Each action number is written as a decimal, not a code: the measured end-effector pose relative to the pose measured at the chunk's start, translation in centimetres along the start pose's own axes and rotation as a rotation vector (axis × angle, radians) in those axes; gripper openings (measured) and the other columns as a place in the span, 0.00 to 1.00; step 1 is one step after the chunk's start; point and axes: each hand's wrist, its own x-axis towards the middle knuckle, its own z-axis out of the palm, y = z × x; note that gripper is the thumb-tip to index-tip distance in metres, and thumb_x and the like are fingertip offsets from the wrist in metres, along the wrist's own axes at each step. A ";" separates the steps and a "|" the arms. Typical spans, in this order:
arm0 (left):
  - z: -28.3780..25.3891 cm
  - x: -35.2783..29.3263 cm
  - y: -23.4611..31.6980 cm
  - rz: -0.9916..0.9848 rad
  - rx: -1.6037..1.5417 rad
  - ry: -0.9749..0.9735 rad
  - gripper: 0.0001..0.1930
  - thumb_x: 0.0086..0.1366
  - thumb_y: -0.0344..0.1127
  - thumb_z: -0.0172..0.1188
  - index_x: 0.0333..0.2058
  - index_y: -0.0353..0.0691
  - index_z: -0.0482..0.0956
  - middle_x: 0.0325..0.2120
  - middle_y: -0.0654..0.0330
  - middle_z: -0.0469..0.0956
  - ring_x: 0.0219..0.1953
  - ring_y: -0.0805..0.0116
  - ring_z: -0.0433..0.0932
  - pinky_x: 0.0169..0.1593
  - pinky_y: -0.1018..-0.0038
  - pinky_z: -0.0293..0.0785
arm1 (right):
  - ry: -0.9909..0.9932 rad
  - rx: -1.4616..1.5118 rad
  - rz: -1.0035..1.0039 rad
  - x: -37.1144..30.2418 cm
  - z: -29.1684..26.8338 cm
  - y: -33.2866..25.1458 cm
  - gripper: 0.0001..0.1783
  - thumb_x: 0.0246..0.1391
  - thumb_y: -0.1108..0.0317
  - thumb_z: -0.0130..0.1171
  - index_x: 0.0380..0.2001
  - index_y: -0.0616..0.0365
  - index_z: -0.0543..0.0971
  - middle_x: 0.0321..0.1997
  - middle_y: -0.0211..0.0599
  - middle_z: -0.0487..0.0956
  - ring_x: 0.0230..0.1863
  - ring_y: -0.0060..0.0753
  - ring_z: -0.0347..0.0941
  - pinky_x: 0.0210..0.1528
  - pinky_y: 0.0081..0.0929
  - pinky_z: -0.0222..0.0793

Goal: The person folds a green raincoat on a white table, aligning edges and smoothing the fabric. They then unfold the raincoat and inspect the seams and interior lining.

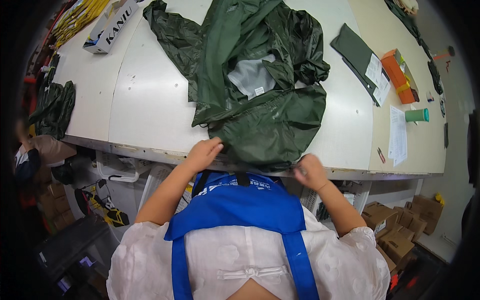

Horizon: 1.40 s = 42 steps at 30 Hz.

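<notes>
A dark green rain jacket [270, 125] lies spread on the white table, its hood part toward me and its sleeves bunched toward the far side. Grey mesh lining [250, 77] with a small white label shows in its opening. At the near left edge of the hood, my left hand [204, 154] is closed, fingertips pinching the fabric. My right hand [311, 172] is at the near right edge by the table's rim, slightly blurred, its fingers curled against the green fabric. Whatever lies under the fingertips is hidden.
Around the table [150, 95] lie a white box [111, 27], folded green fabric [354, 57] with papers, an orange box [398, 77], a green cylinder [417, 115] and small scissors [381, 155]. Cardboard boxes [400, 225] stand below right. Another person's arm [27, 145] shows at far left.
</notes>
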 end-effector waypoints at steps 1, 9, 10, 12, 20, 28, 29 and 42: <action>-0.3 -0.1 0.6 -0.034 0.010 -0.002 0.10 0.65 0.38 0.50 0.35 0.37 0.70 0.25 0.45 0.75 0.31 0.42 0.74 0.33 0.59 0.69 | -0.060 -0.004 -0.064 -0.6 1.1 -0.8 0.16 0.39 0.73 0.64 0.35 0.58 0.73 0.36 0.43 0.72 0.37 0.47 0.69 0.42 0.40 0.66; -0.2 -0.5 2.4 -0.297 -0.175 -0.014 0.11 0.67 0.38 0.51 0.33 0.34 0.67 0.18 0.51 0.66 0.23 0.62 0.72 0.30 0.67 0.67 | 0.190 -0.131 0.023 2.7 3.7 -2.9 0.26 0.34 0.65 0.68 0.41 0.55 0.73 0.43 0.40 0.73 0.50 0.48 0.66 0.50 0.35 0.62; -0.3 -0.5 2.1 -0.195 -0.101 0.017 0.11 0.67 0.38 0.51 0.33 0.34 0.68 0.18 0.52 0.66 0.23 0.62 0.71 0.30 0.67 0.67 | 0.125 -0.144 0.008 2.7 3.9 -2.7 0.25 0.35 0.65 0.68 0.40 0.55 0.74 0.42 0.40 0.73 0.50 0.47 0.66 0.50 0.36 0.62; -0.6 -0.5 2.1 -0.077 -0.021 0.064 0.12 0.66 0.37 0.52 0.30 0.33 0.68 0.18 0.51 0.66 0.23 0.62 0.68 0.30 0.68 0.66 | -0.049 -0.126 0.062 2.7 4.4 -1.8 0.23 0.35 0.65 0.67 0.39 0.55 0.76 0.41 0.40 0.74 0.51 0.47 0.66 0.50 0.36 0.62; -5.0 -2.4 3.3 -0.023 0.185 0.118 0.14 0.61 0.39 0.56 0.25 0.33 0.71 0.20 0.47 0.70 0.24 0.48 0.70 0.30 0.62 0.66 | -0.067 -0.027 0.026 -0.3 -4.6 -6.5 0.13 0.41 0.76 0.63 0.34 0.55 0.78 0.29 0.41 0.75 0.38 0.47 0.71 0.58 0.44 0.64; 3.4 -4.2 2.9 0.161 0.413 0.480 0.05 0.52 0.30 0.59 0.30 0.39 0.77 0.32 0.54 0.73 0.40 0.51 0.71 0.43 0.61 0.70 | -0.323 0.193 0.203 -2.1 1.2 -6.1 0.12 0.47 0.72 0.58 0.38 0.55 0.78 0.38 0.43 0.77 0.46 0.48 0.72 0.49 0.37 0.69; 4.7 -4.3 4.1 0.313 0.291 0.427 0.06 0.52 0.29 0.57 0.30 0.39 0.77 0.31 0.54 0.74 0.38 0.52 0.73 0.41 0.61 0.72 | -0.187 0.235 0.235 -1.9 0.5 -5.3 0.12 0.47 0.74 0.56 0.39 0.55 0.78 0.39 0.44 0.76 0.46 0.49 0.72 0.49 0.37 0.69; 17.4 -0.8 12.9 0.052 0.353 -0.206 0.29 0.58 0.47 0.61 0.57 0.48 0.69 0.43 0.60 0.72 0.47 0.57 0.69 0.50 0.61 0.64 | -0.420 -0.144 0.375 7.0 -5.4 10.4 0.21 0.45 0.59 0.65 0.40 0.54 0.69 0.38 0.46 0.78 0.39 0.53 0.75 0.37 0.41 0.70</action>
